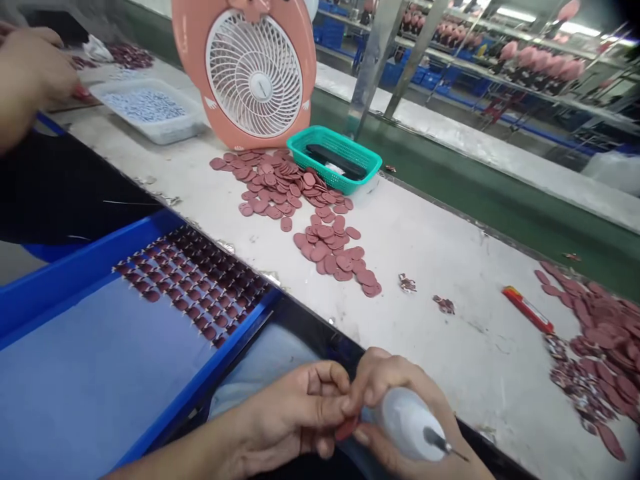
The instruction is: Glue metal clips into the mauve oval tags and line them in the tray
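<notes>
Pinching a small reddish oval piece (347, 429) between thumb and fingertips, the left hand (295, 407) was curled almost closed at the bottom centre of the frame, touching the right hand (395, 400). The right hand was closed around a smooth, rounded white plastic bottle (405, 423), and its thin dark metal-tipped nozzle (443, 443) pointed toward the lower right.

Just left of the hands, a blue-rimmed tray (90, 263) held a pale blue sheet with dark red ovals (193, 277) in tight, overlapping rows. Loose heaps of matte pink ovals (300, 200) lay at the centre of the scuffed white worktop (440, 267). A larger, messier heap (597, 340) filled the right edge, near a slim red-and-yellow tool (527, 310) whose exact kind was unclear.

Farther up stood a teal plastic mesh basket (335, 157) holding a dark bar, a peach-coloured fan (255, 77) with a white grille, and a clear plastic tub (155, 133) of small pale blue pieces. At the upper left, a co-worker's hand (35, 70) rested near the tub, fingers curled.
</notes>
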